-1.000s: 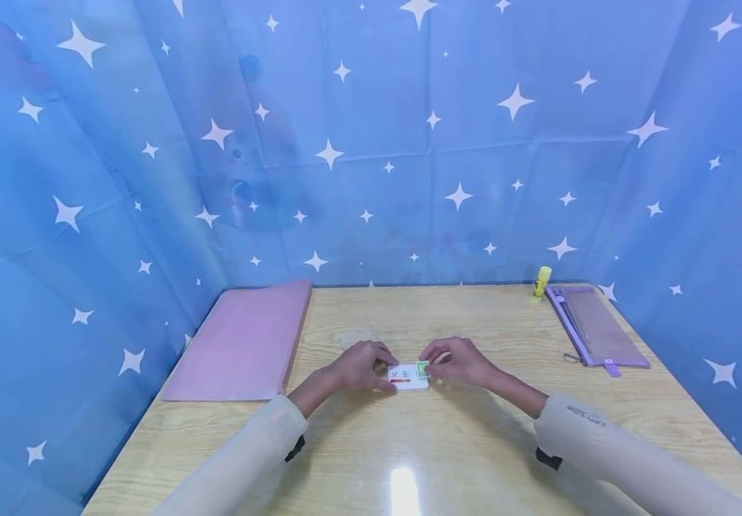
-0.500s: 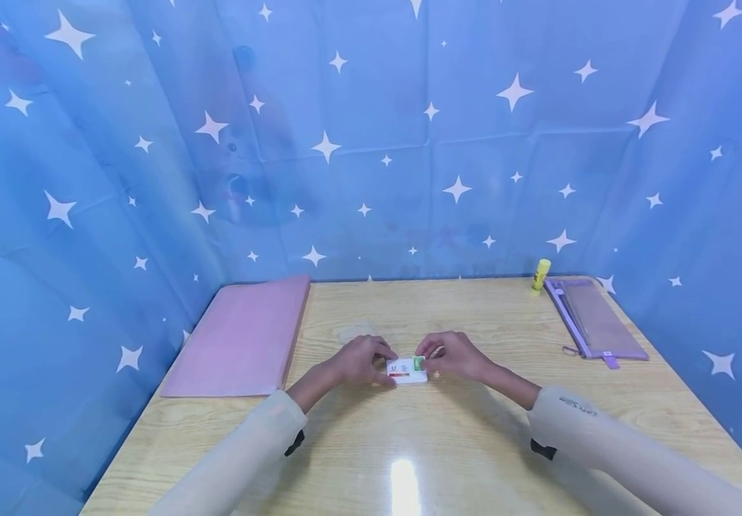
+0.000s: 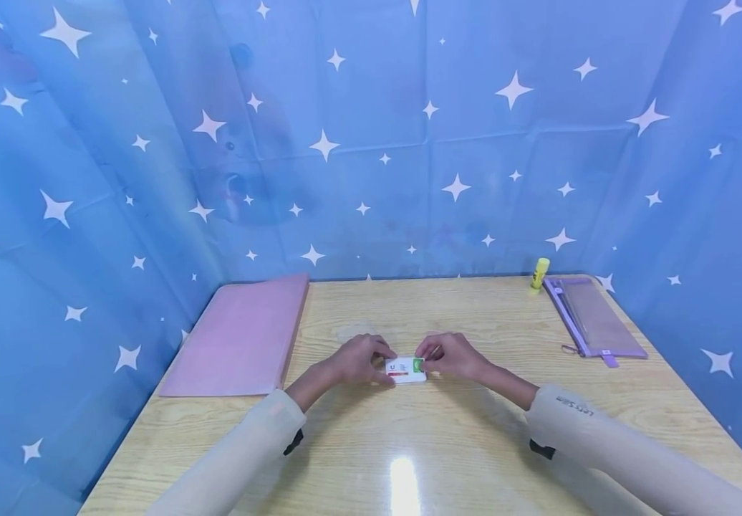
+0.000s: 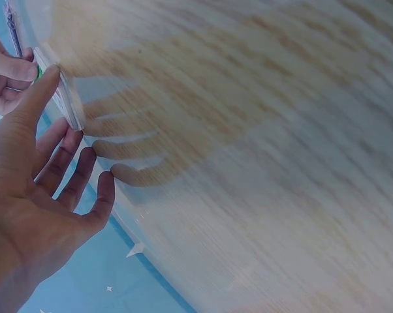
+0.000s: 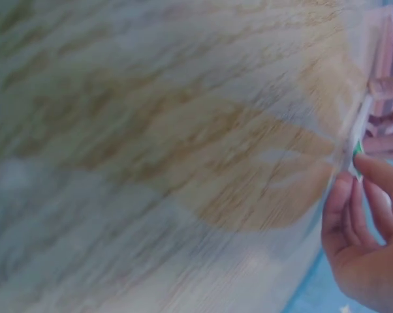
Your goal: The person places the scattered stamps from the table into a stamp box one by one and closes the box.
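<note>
A small white card (image 3: 403, 376) with a printed logo and a red-orange stripe lies on the table. My left hand (image 3: 357, 360) holds its left end, thumb on the near edge and fingertips at the far one. In the left wrist view the thin edge of the card (image 4: 69, 107) shows between thumb and fingers of the left hand (image 4: 46, 169). A small green stamp-like piece (image 3: 417, 365) lies over the card's right end. My right hand (image 3: 455, 356) pinches it by its right side, partly hiding it. In the right wrist view, the right thumb and fingers (image 5: 369, 215) meet at the green piece (image 5: 358, 156).
A pink folder (image 3: 238, 337) lies at the left of the wooden table (image 3: 371, 444). A yellow glue stick (image 3: 540, 274) stands at the back right, beside a purple zip pouch (image 3: 603, 315). A clear thin sheet (image 3: 353, 332) lies behind the left hand. Blue star-patterned curtains (image 3: 371, 179) surround the table.
The green piece has shifted slightly left and now lies flatter over the card's right end, with the right hand following. The left hand keeps its hold. The head view has tilted slightly.
</note>
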A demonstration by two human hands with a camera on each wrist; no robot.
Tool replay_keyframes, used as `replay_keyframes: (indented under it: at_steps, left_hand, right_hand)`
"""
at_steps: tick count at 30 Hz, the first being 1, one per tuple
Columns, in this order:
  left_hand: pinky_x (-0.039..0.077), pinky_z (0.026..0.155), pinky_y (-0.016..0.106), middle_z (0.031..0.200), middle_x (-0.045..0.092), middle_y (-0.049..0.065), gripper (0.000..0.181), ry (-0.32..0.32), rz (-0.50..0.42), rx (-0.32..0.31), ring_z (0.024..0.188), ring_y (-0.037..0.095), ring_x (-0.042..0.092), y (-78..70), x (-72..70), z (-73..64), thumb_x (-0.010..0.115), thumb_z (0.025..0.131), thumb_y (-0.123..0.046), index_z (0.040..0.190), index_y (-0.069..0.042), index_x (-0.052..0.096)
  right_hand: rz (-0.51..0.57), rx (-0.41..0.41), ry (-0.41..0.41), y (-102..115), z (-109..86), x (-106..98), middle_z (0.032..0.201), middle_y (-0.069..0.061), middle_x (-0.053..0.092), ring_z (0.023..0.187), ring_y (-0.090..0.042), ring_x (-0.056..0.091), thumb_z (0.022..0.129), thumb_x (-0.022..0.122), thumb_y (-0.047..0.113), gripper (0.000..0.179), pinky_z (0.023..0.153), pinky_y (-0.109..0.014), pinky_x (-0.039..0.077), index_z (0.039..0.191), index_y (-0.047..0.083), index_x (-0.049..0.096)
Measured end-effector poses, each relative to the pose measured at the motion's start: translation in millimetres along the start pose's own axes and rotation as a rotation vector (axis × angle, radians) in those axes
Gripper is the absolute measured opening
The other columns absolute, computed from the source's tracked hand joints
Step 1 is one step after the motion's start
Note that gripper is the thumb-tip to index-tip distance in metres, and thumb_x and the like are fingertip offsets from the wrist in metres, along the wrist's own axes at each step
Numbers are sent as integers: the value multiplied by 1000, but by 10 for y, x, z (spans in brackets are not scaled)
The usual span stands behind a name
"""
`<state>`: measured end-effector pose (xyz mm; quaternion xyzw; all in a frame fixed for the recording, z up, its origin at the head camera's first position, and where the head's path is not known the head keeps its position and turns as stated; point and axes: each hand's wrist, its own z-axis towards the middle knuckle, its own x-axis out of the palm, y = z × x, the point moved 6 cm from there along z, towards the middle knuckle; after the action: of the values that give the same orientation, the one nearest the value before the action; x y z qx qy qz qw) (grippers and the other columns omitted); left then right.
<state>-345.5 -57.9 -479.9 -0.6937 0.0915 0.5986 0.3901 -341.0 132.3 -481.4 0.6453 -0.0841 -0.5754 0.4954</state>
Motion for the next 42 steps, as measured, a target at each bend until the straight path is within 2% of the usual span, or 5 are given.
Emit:
replay_keyframes:
  at_steps: [10, 24, 29, 36, 42]
  left_hand:
    - [51, 95, 29, 123, 71, 1, 55, 7, -9, -5, 110, 18, 64, 15, 2, 17, 93, 79, -39, 124, -12, 76]
    - [50, 94, 28, 121, 71, 1, 56, 14, -5, -14, 108, 15, 64, 6, -9, 8, 92, 80, -38, 126, -11, 76]
    - [50, 93, 27, 121, 71, 1, 55, 10, -2, -11, 106, 14, 63, 26, 7, 13, 92, 79, -38, 125, -12, 76]
    - [51, 91, 26, 119, 71, 0, 55, 6, -7, 3, 104, 13, 64, 34, 17, 17, 93, 79, -38, 125, -12, 76]
    - [50, 90, 25, 119, 71, 0, 55, 8, -4, -4, 104, 13, 64, 41, 18, 22, 92, 79, -39, 125, -12, 77]
  right_hand:
    - [-5, 16, 12, -11, 2, 32, 90, -10, 74, 72, -17, 72, 89, 79, 1, 14, 58, -21, 51, 102, -2, 76]
    - [-28, 0, 32, -1, 5, 51, 94, -11, 76, 65, -8, 66, 89, 77, 1, 8, 53, -19, 44, 98, 0, 79]
    - [-32, 1, 35, -19, 5, 50, 98, -12, 76, 64, -6, 63, 90, 77, 1, 7, 54, -19, 43, 97, 1, 79]
    - [-16, -16, 44, -19, 0, 47, 94, -10, 76, 63, -8, 63, 91, 76, 2, 8, 52, -19, 41, 98, -1, 79]
    - [-38, -41, 36, -9, -5, 48, 97, -12, 75, 66, -4, 63, 91, 76, 2, 7, 55, -20, 46, 96, 0, 79]
